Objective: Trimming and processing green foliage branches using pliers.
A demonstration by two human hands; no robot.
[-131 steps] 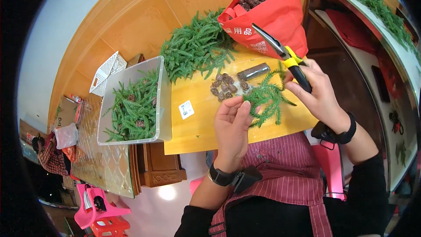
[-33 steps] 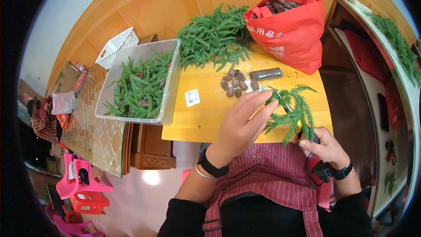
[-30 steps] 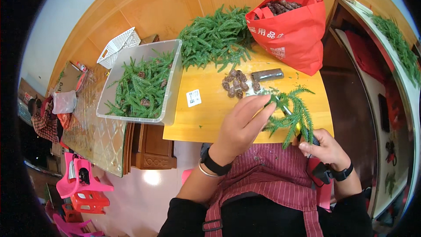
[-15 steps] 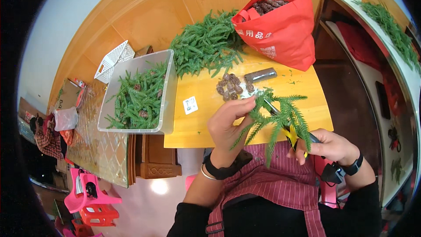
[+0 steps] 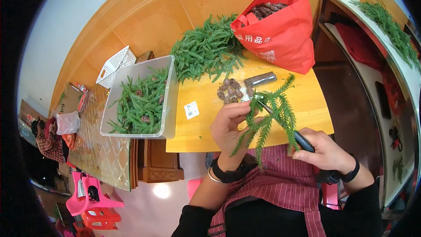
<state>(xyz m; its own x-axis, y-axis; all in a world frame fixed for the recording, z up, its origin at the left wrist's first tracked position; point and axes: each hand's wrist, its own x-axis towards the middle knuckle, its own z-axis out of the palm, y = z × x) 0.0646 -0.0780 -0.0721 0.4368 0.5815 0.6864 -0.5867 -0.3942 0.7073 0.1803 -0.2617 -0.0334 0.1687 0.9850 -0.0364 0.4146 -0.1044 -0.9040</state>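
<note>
Between thumb and fingers my left hand [image 5: 228, 125] pinches the base of a green artificial pine sprig [image 5: 285, 109], whose needled branches spread to the right and hang down. My right hand [image 5: 322, 151] is closed round the dark handle of a pair of pliers [image 5: 303, 141]. The slim metal jaws reach up-left through the sprig to its base, close to my left fingertips. Needles hide part of the jaws, so I cannot tell how tightly they grip. Just beyond my left hand, several brown pine cones [image 5: 231, 90] lie beside a dark tube in clear wrapping [image 5: 262, 79].
On the yellow table [image 5: 210, 136] lie a heap of pine sprigs [image 5: 206, 50] and a white label [image 5: 191, 110]. A red bag [image 5: 278, 35] of pine cones stands far right. A clear bin [image 5: 169, 105] of sprigs and cones stands left. A person [image 5: 50, 140] is at far left.
The pliers have turned in my right hand: their yellow grip has gone from sight and the dark handle shows. The sprig's branches have shifted, one now pointing upward. The view has moved slightly.
</note>
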